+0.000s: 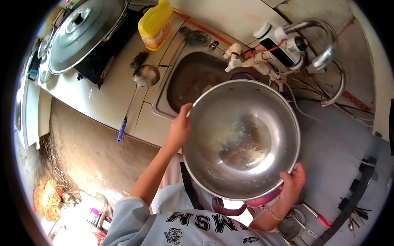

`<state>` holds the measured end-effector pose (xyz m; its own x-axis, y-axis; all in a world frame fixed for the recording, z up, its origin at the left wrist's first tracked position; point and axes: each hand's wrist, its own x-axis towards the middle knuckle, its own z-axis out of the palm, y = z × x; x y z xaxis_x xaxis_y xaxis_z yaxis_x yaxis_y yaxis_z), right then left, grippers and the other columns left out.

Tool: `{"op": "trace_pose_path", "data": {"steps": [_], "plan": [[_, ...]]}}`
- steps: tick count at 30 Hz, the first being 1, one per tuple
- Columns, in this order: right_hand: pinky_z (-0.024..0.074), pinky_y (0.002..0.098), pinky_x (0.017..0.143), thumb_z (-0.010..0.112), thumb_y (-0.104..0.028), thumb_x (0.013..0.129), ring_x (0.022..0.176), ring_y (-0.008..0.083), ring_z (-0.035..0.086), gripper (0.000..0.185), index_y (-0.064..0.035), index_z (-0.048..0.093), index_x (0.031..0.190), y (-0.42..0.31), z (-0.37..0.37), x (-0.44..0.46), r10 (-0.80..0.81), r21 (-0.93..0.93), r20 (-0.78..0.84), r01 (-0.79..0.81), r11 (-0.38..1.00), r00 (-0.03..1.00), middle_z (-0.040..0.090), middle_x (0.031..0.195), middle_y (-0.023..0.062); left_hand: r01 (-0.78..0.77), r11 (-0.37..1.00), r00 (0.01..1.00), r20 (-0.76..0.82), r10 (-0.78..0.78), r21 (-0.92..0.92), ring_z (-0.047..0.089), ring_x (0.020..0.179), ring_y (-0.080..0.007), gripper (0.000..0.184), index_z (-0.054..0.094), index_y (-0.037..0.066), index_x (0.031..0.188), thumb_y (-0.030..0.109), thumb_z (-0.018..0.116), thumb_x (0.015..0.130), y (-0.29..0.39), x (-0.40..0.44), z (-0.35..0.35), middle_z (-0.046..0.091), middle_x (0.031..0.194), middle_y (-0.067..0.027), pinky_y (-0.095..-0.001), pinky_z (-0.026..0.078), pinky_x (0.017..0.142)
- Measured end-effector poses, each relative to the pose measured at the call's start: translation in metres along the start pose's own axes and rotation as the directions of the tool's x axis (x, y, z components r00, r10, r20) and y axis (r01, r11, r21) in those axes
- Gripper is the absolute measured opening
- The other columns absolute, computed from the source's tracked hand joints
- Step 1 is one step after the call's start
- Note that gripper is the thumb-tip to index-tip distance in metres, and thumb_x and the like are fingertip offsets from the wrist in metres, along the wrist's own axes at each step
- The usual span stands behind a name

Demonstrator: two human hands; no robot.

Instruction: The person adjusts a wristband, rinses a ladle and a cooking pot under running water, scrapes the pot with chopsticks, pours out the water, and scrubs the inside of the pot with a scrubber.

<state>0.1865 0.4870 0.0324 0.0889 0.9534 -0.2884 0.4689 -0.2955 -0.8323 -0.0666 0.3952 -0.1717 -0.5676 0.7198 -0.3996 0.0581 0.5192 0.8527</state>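
Observation:
A wide steel wok point(213, 160) with a dark red handle at its top and another at its bottom is held in front of my body, its inside facing me. Some whitish liquid or residue shows at its bottom. My left hand point(179, 128) grips the rim on the left, beside the sink point(163, 96). On the lower right, my right hand point(292, 182) has its fingers curled over the rim. The fingers behind the wok are hidden in both hands.
A ladle point(145, 76) with a blue handle lies on the counter, near a dark scrubber point(140, 59) and a yellow jug point(156, 24). A large lidded pot point(84, 30) stands upper left. A curved faucet point(328, 45) and pipes rise behind the sink.

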Motion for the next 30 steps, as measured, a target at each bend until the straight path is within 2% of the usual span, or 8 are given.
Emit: {"op": "trace_pose_path", "data": {"steps": [2,4,7,8,17,24,27,30], "plan": [[0.0311,0.0165,0.048,0.051,0.012,0.061,0.053,0.0024,0.043,0.018,-0.0038,0.047,0.070,-0.004,-0.011,-0.001,0.001,-0.043,-0.039,-0.003,0.999,0.999,0.052,0.063,-0.0019,0.048,0.999,0.996,0.072,-0.049,0.019,0.058,0.079,-0.0385,0.037,0.046,0.009,0.118,0.001,0.042,0.082,0.002,0.002,0.013,0.059,0.084,-0.0233,-0.0435,0.045,0.069],[0.0259,0.0171,0.038,0.051,0.011,0.061,0.046,0.0015,0.038,0.020,-0.0070,0.044,0.067,-0.024,-0.006,-0.006,0.017,-0.094,-0.103,-0.027,0.995,0.995,0.049,0.060,-0.0026,-0.124,0.987,0.986,0.097,0.133,-0.098,0.055,0.081,-0.0405,0.042,0.043,0.010,0.121,0.000,0.041,0.080,-0.005,0.005,0.033,0.058,0.086,-0.0239,-0.0470,0.043,0.070],[0.0209,0.0184,0.033,0.051,0.010,0.061,0.041,0.0012,0.033,0.022,-0.0086,0.041,0.065,-0.017,-0.015,0.001,-0.043,-0.112,-0.164,0.025,0.993,0.986,0.048,0.058,-0.0031,-0.199,0.968,0.964,0.147,0.222,-0.155,0.055,0.085,-0.0409,0.041,0.043,0.009,0.120,0.002,0.042,0.080,-0.013,0.013,0.057,0.057,0.088,-0.0241,-0.0477,0.042,0.072],[0.0214,0.0185,0.032,0.052,0.009,0.061,0.038,0.0015,0.032,0.021,-0.0087,0.041,0.064,-0.016,-0.019,0.002,-0.010,-0.131,-0.180,-0.014,0.991,0.984,0.048,0.056,-0.0035,-0.072,0.991,0.962,0.255,0.098,-0.109,0.059,0.086,-0.0374,0.038,0.047,0.009,0.120,0.003,0.042,0.083,-0.015,0.017,0.061,0.061,0.091,-0.0211,-0.0412,0.045,0.073],[0.0246,0.0185,0.033,0.056,0.007,0.067,0.036,0.0025,0.034,0.017,-0.0070,0.045,0.065,-0.013,0.017,0.018,0.095,-0.251,-0.159,-0.134,0.959,0.983,0.049,0.053,-0.0020,-0.024,0.979,0.916,0.387,0.103,-0.204,0.058,0.100,-0.0337,0.038,0.056,0.009,0.118,0.005,0.043,0.082,-0.066,0.057,0.103,0.060,0.107,-0.0185,-0.0360,0.046,0.084],[0.0270,0.0185,0.033,0.057,0.006,0.068,0.036,0.0035,0.035,0.019,-0.0070,0.043,0.063,-0.025,0.047,0.030,0.088,-0.314,-0.209,-0.152,0.937,0.974,0.046,0.051,-0.0015,-0.014,0.977,0.905,0.412,0.103,-0.213,0.058,0.100,-0.0321,0.038,0.056,0.010,0.118,0.007,0.044,0.082,-0.088,0.069,0.126,0.060,0.106,-0.0191,-0.0362,0.045,0.086],[0.0275,0.0187,0.032,0.057,0.006,0.068,0.035,0.0039,0.035,0.020,-0.0070,0.042,0.063,-0.030,0.058,0.033,0.085,-0.363,-0.193,-0.151,0.919,0.978,0.044,0.050,-0.0020,0.086,0.954,0.884,0.463,0.059,-0.286,0.059,0.098,-0.0303,0.037,0.057,0.010,0.117,0.008,0.045,0.083,-0.093,0.073,0.125,0.061,0.104,-0.0184,-0.0345,0.045,0.084],[0.0275,0.0189,0.032,0.057,0.005,0.068,0.035,0.0042,0.034,0.020,-0.0064,0.042,0.062,-0.037,0.072,0.034,0.073,-0.375,-0.176,-0.136,0.917,0.982,0.043,0.049,-0.0019,0.082,0.982,0.865,0.501,0.014,-0.168,0.061,0.093,-0.0251,0.036,0.057,0.010,0.117,0.008,0.046,0.083,-0.104,0.079,0.130,0.063,0.101,-0.0167,-0.0314,0.045,0.082]]}}
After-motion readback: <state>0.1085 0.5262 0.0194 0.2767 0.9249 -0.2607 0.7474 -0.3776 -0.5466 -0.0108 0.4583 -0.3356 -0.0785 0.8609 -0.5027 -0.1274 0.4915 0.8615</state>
